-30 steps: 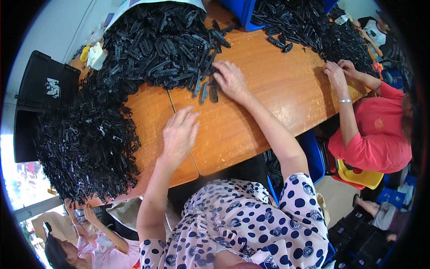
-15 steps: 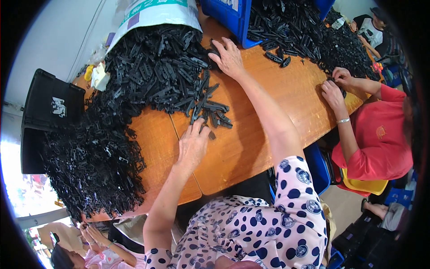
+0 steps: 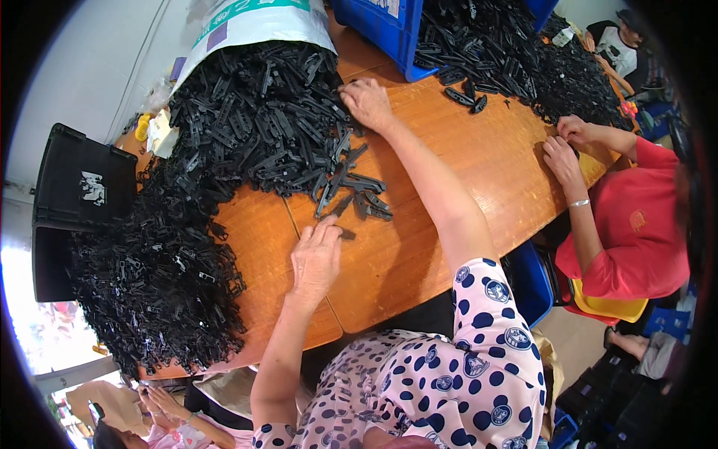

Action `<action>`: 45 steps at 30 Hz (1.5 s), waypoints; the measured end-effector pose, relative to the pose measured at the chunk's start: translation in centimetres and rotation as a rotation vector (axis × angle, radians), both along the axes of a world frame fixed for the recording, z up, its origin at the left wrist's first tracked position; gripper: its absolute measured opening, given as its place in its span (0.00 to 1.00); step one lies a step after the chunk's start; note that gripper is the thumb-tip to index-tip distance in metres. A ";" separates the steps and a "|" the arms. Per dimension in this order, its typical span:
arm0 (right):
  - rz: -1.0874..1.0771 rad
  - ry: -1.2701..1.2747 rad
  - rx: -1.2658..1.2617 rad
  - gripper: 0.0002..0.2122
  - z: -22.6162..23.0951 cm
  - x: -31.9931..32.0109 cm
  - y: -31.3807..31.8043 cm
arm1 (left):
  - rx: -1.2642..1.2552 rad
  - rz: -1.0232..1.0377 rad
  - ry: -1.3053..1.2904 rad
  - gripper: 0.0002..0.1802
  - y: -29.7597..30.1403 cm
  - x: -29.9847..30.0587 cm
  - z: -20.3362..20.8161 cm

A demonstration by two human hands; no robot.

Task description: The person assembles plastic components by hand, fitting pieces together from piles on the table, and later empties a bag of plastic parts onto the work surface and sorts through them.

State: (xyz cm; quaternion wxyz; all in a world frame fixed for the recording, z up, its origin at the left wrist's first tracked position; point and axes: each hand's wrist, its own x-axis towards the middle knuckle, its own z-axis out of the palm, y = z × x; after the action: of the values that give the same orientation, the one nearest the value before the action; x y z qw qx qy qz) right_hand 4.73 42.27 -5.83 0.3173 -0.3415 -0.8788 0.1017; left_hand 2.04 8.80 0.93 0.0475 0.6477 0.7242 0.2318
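A big heap of small black plastic parts spills from a white sack across the wooden table. My right hand reaches far out and rests on the heap's right edge, fingers spread on the parts. A small loose cluster of the parts lies between my hands. My left hand lies palm down on the table, its fingertips touching one black part at the near end of that cluster. Neither hand visibly grips anything.
A blue crate stands at the far side beside a second heap of black parts. A black crate sits at the left edge. A co-worker in red handles parts at the right. Other people appear at the bottom left and top right.
My right hand has stretched farther out onto the heap near the blue crate. My left hand has dropped flat onto the table beside the loose cluster.
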 end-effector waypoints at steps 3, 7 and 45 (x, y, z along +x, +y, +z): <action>-0.036 0.124 0.063 0.11 -0.5 -0.2 -4.6 | 0.020 0.012 0.020 0.09 -1.3 -0.7 -0.3; -0.033 0.157 0.073 0.11 -0.3 0.7 -8.0 | 0.080 0.056 0.014 0.10 -2.5 -0.8 -0.9; 0.035 0.061 -0.348 0.21 0.3 -10.3 15.2 | -0.019 0.147 0.000 0.15 -4.1 -1.8 -2.8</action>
State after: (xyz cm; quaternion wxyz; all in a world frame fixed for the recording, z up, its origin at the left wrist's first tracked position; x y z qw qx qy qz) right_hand -5.54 57.50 -5.50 0.2784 -0.3726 -0.8437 0.2680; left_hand 0.28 4.66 -1.82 0.0363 0.5922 0.7721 0.2278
